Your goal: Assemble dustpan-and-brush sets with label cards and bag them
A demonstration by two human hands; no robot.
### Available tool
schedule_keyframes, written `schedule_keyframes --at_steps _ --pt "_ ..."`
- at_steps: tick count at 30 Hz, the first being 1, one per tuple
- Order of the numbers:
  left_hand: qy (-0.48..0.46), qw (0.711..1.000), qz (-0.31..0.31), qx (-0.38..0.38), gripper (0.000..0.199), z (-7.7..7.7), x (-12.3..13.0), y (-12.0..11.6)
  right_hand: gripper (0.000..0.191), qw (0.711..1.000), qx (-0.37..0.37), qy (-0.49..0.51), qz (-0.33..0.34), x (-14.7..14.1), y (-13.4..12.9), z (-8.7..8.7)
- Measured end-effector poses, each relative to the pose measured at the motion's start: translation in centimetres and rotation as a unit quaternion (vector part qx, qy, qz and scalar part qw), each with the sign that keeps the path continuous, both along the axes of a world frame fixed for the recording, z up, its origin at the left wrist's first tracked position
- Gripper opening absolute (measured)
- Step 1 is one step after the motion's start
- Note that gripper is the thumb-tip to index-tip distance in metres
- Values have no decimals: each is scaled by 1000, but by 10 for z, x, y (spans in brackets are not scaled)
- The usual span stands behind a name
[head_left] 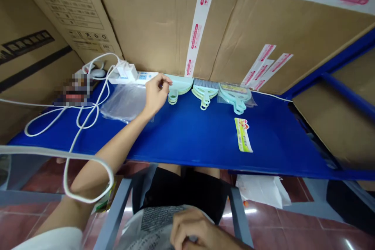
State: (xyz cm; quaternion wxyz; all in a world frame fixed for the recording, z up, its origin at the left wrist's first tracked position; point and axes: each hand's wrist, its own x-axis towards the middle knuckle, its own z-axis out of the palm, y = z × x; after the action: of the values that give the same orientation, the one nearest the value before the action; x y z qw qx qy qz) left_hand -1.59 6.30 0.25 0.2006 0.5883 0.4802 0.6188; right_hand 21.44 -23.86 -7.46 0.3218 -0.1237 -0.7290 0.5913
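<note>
My left hand (156,93) is loosely closed above the back of the blue table, and no object shows in its fingers. Just right of it lies a stack of pale green dustpans (183,83); I cannot tell whether the hand touches them. Below its wrist are flat clear plastic bags (124,101). Close to my lap, my right hand (195,228) is curled shut; a small greyish patch shows between its fingers, too blurred to name. Further right along the back sit several small brushes (205,91) and a stack of dustpans (236,95) with clear plastic around it.
A yellow and white printed card (243,134) lies on the blue tabletop (190,136). A white power strip (143,77) with a plug and looping white cables (84,119) occupies the left. Cardboard boxes (155,23) wall the back. A white bag (262,189) is under the table.
</note>
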Motion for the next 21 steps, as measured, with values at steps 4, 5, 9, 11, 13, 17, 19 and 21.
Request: schedule_keyframes --at_steps 4,5,9,11,13,17,19,21 --pt "270 963 13 -10 15 0 -4 -9 28 992 -30 -10 -124 14 46 15" --pt "319 948 13 -16 15 1 -4 -10 28 991 -35 -5 -129 18 56 20" --pt "431 900 -13 -60 19 0 -5 -11 22 990 -48 64 -118 27 91 38" --pt "448 889 -36 -87 25 -2 -5 -11 14 986 -27 76 -143 29 106 41" --pt "445 886 -55 -114 26 -4 -5 -11 8 978 -3 67 -196 32 117 38" --pt "428 894 -52 -120 26 -5 -9 -10 9 949 18 28 -313 39 127 27" --pt "411 906 -45 -94 28 -3 -12 -9 9 941 18 19 -338 40 127 23" --pt "389 918 -44 -65 30 0 -14 -7 9 939 18 13 -343 39 125 22"
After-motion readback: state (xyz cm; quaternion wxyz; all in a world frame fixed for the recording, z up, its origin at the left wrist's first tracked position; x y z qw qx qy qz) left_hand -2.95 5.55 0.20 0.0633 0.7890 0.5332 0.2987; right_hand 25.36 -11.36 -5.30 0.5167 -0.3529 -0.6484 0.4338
